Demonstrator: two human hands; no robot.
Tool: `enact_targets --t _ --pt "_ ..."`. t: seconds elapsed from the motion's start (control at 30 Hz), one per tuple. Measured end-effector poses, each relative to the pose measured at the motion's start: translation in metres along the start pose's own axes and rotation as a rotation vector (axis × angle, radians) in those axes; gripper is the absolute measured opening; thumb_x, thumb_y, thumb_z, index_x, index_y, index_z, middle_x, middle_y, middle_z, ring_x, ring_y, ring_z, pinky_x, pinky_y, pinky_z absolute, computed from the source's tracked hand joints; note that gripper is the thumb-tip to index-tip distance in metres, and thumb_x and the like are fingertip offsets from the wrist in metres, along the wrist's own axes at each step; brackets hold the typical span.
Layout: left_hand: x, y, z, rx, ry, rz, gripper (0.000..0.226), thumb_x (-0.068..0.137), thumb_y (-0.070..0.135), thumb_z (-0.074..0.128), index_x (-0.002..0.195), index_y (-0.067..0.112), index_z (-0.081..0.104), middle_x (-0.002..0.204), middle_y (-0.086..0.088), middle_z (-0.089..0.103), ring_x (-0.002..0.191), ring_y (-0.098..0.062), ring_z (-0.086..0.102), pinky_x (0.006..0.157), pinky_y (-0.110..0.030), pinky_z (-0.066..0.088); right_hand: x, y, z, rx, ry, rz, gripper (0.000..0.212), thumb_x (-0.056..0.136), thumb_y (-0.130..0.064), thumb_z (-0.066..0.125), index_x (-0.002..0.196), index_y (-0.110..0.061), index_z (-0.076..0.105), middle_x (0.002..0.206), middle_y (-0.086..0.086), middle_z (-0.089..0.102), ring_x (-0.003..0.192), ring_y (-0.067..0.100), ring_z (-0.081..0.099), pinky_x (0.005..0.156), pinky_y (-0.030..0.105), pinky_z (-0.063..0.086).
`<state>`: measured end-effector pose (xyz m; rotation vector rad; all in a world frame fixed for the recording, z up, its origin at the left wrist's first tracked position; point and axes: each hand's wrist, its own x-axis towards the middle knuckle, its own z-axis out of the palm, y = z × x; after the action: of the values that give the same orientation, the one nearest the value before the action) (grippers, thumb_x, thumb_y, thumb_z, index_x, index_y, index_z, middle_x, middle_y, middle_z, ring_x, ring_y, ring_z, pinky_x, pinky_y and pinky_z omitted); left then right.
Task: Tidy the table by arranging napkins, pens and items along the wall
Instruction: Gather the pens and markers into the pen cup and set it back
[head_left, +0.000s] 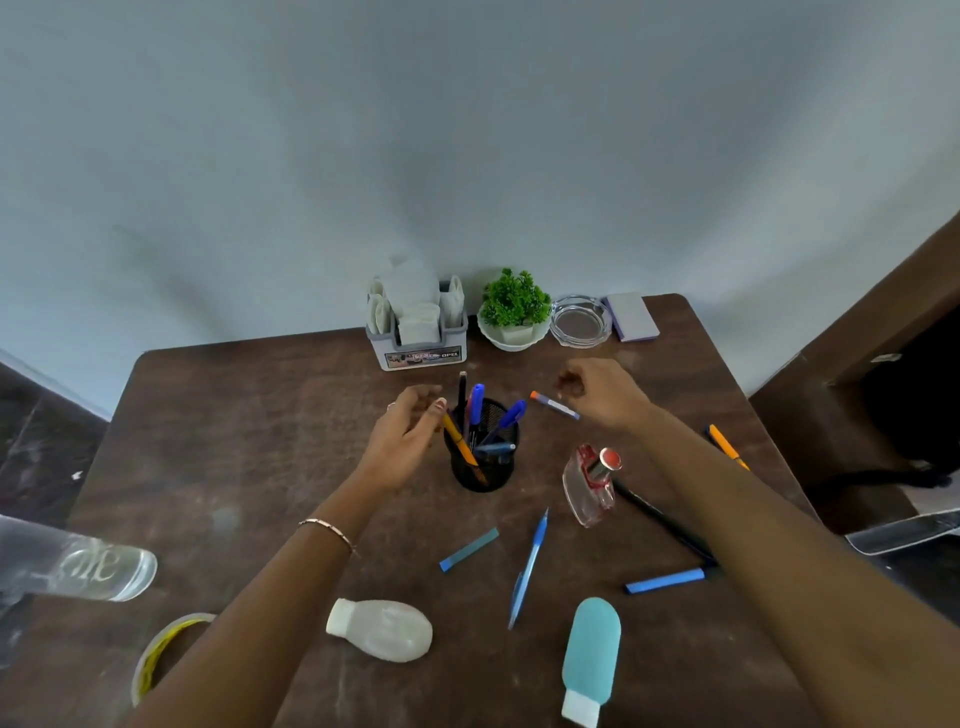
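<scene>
Lying on its side at the far left of the brown table (234, 441) is a clear glass bottle (78, 566), and a roll of tape (166, 654) sits near the front edge. A small white bottle (382, 629) lies on its side a bit further along. The left hand (410, 436) reaches in with its fingers bent, and its thumb touches the top of an orange pen (460, 441) that leans in the black pen cup (483, 447); I cannot tell if the hand is holding that pen. The cup stands in the middle of the table with more pens in it. Back by the wall stands a napkin holder (415, 322) full of white napkins, then a little green plant (514, 309), a glass ashtray (579, 319) and a purple notepad (631, 316). A blue pen (530, 566) lies in front of the cup. The right hand (602, 392) hangs over the table with its fingers loosely bent and holds nothing. A pen with an orange cap (553, 404) lies just beside it. A perfume bottle (592, 483) lies near the right arm, and a teal bottle (592, 654) lies near the front. Another orange pen (727, 447) lies far right.
</scene>
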<state>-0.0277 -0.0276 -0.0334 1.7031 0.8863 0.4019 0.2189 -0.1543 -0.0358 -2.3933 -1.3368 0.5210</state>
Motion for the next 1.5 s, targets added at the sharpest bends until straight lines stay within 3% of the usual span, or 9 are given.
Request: enact_targets --t 0.13,0.3,0.5,0.67,0.77,0.87,1.03,1.23,1.5 --pt "-0.003 -0.005 0.006 -0.059 -0.052 -0.044 0.020 0.101 0.030 0.040 0.108 0.024 0.058 0.105 -0.003 0.063 0.101 -0.018 0.063 0.077 -0.026 0.050 0.021 0.013 0.011 -0.139 -0.109 -0.051 0.014 0.083 -0.021 0.066 0.078 -0.015 0.054 0.091 0.006 0.066 0.089 0.026 0.061 0.068 0.028 0.037" --pt "-0.002 -0.009 0.007 -0.104 -0.028 -0.064 0.019 0.100 0.032 0.042 0.094 0.026 0.059 0.098 -0.001 0.065 0.093 -0.017 0.066 0.074 -0.025 0.049 0.039 0.018 0.024 -0.159 -0.117 -0.086 0.031 0.087 -0.032 0.065 0.067 -0.025 0.041 0.081 0.001 0.061 0.083 0.025 0.060 0.067 0.030 0.042" --pt "-0.003 -0.007 0.009 -0.128 -0.005 -0.096 0.020 0.099 0.033 0.043 0.091 0.025 0.060 0.089 0.005 0.066 0.086 -0.012 0.066 0.073 -0.025 0.049 0.040 0.017 0.025 -0.201 -0.167 -0.095 0.023 0.079 -0.021 0.067 0.094 -0.013 0.051 0.091 0.007 0.065 0.088 0.029 0.061 0.071 0.038 0.050" --pt "-0.007 -0.004 0.009 -0.138 0.008 -0.117 0.021 0.099 0.033 0.044 0.093 0.020 0.060 0.089 0.005 0.067 0.087 -0.010 0.066 0.075 -0.026 0.050 0.025 -0.003 0.002 0.390 0.013 0.098 0.054 0.070 -0.011 0.073 0.121 -0.018 0.057 0.077 -0.004 0.069 0.072 0.008 0.064 0.073 0.026 0.053" --pt "-0.009 -0.003 0.009 -0.145 0.005 -0.124 0.022 0.099 0.032 0.044 0.094 0.018 0.059 0.091 0.005 0.067 0.090 -0.011 0.066 0.074 -0.026 0.050 0.011 -0.033 -0.024 0.659 0.042 0.026 0.044 0.077 -0.001 0.069 0.117 -0.019 0.064 0.081 -0.004 0.064 0.075 0.005 0.061 0.067 0.015 0.051" --pt "-0.013 -0.002 0.009 -0.172 0.006 -0.134 0.022 0.100 0.032 0.042 0.098 0.018 0.060 0.096 0.003 0.068 0.093 -0.014 0.066 0.074 -0.026 0.049 -0.001 -0.057 -0.039 0.687 -0.012 -0.070 0.038 0.078 -0.004 0.071 0.111 -0.022 0.066 0.094 0.000 0.068 0.082 0.007 0.066 0.071 0.015 0.054" --pt "-0.022 0.000 0.009 -0.228 0.046 -0.135 0.035 0.100 0.039 0.034 0.110 0.014 0.057 0.102 0.001 0.065 0.092 -0.016 0.063 0.070 -0.024 0.047 -0.013 -0.083 -0.038 0.616 -0.079 -0.168 0.029 0.080 -0.002 0.070 0.105 -0.016 0.065 0.092 0.004 0.068 0.079 0.009 0.068 0.071 0.016 0.054" --pt "-0.036 0.004 0.003 -0.262 0.063 -0.126 0.037 0.101 0.041 0.031 0.115 0.017 0.055 0.101 0.003 0.062 0.085 -0.010 0.058 0.063 -0.016 0.049 -0.012 -0.090 -0.021 0.172 -0.046 -0.279 0.018 0.080 -0.013 0.070 0.098 -0.017 0.068 0.085 -0.005 0.070 0.077 0.006 0.067 0.077 0.021 0.055" --pt "-0.051 -0.008 -0.005 -0.245 0.089 -0.171 0.041 0.099 0.045 0.031 0.119 0.017 0.054 0.110 -0.002 0.063 0.086 -0.008 0.061 0.071 -0.021 0.048 -0.013 -0.095 -0.011 -0.172 -0.076 -0.286 0.027 0.091 -0.024 0.061 0.115 -0.015 0.070 0.104 0.003 0.073 0.093 0.019 0.065 0.081 0.032 0.050"
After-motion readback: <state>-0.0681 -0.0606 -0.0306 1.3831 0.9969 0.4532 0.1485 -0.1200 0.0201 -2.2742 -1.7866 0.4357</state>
